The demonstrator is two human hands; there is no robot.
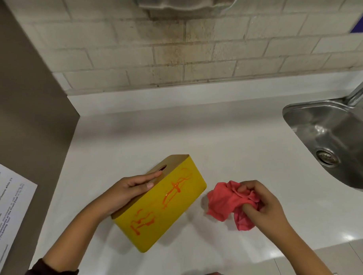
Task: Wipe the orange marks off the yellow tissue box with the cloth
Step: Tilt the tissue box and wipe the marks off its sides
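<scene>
Left hand flat, fingers extended, pressing the wooden lid of the yellow tissue box on the counter, orange marks wet-looking on its side, right hand closed around bunched cloth just beside it; careless wipe may smear marks or slide the box.

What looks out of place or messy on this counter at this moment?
The yellow tissue box carries wet-looking orange marks scrawled across its front face, not yet wiped. The left hand steadies its lid; the right hand bunches the red cloth, apart from the box. Nothing else stands out.
</scene>
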